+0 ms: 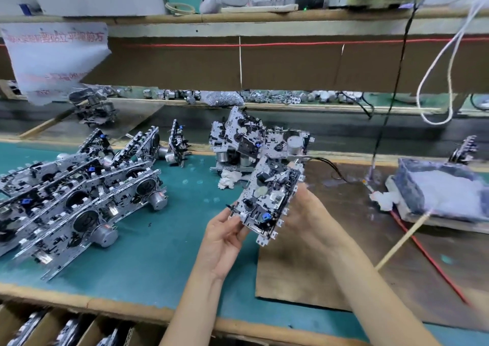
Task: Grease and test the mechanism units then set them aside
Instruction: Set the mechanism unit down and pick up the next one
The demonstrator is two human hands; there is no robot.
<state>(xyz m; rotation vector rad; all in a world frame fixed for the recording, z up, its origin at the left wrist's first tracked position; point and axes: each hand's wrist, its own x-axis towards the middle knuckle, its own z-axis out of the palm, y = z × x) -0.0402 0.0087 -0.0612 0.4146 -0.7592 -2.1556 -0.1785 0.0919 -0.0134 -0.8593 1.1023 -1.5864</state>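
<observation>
**Both hands lift one mechanism unit over the table**

Head view: The left hand (225, 237) pinches the near-left edge of a mechanism unit (267, 194) between thumb and fingertips, palm turned up. The right hand (309, 213) wraps the unit's right edge with its fingers behind the plate, somewhat blurred. The unit is held tilted in the air above the middle of the table (164, 253), its gear side facing the camera. A black cable (330, 169) runs from its far end down to the right.

On the left lies a row of units (79, 202), leaning on one another. A smaller pile of units (238, 141) stands at the far centre, with a crumpled tissue (229, 180) just beside it. On the right sits a grease tray (436, 194), and a thin stick (402, 242) slants off its near edge.

This looks like the testing or inspecting step. To do it well, grip only the metal frame edges, keeping fingers off gears and greased spots. Keep the cable slack, so it does not tug on the unit. Tilt the unit towards the light before setting it aside on the left.
</observation>
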